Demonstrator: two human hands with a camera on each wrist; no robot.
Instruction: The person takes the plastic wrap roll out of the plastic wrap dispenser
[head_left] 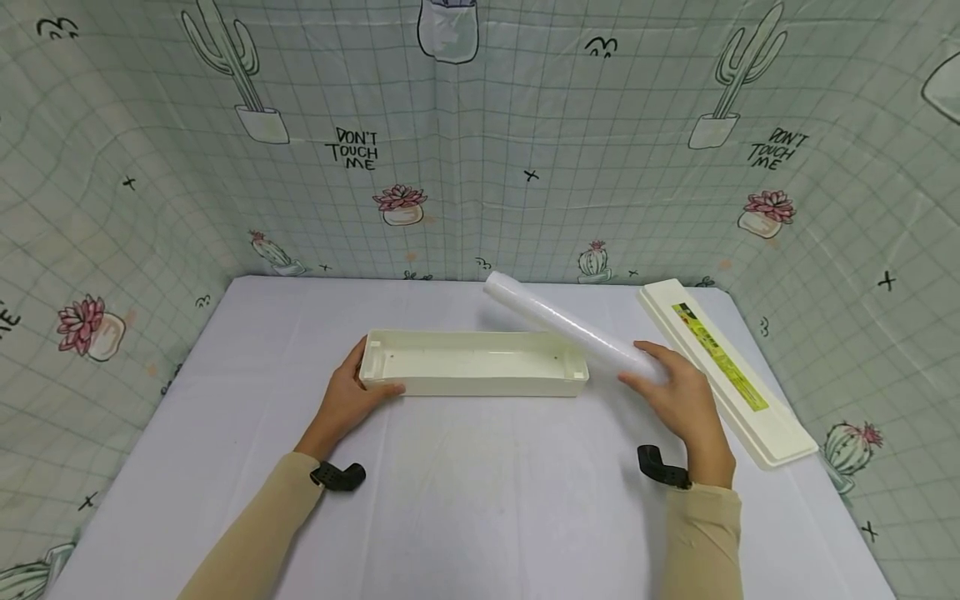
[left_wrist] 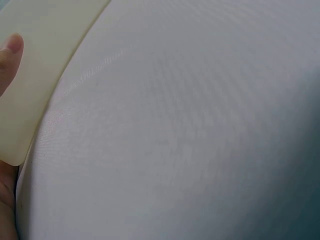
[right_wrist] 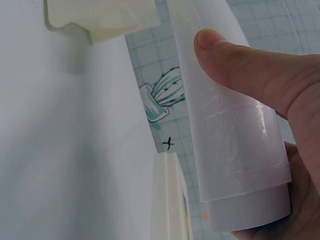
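Note:
A long cream plastic box (head_left: 480,387), open at the top, lies crosswise on the table. My left hand (head_left: 352,392) grips its left end, thumb along the front wall and fingers behind the end. In the left wrist view the thumb (left_wrist: 11,57) presses on the box's side (left_wrist: 45,45). My right hand (head_left: 678,392) holds a roll of clear plastic wrap (head_left: 570,325) near its right end, thumb on the near side. The roll slants up to the left, above the box's right end. In the right wrist view the core (right_wrist: 250,210) sticks out past the film.
A long cream lid (head_left: 667,300) with a yellow-green label (head_left: 720,357) lies slanted at the table's right side, beyond my right hand. The white-covered table (head_left: 465,500) meets a printed grid cloth (head_left: 480,225) at the back and sides.

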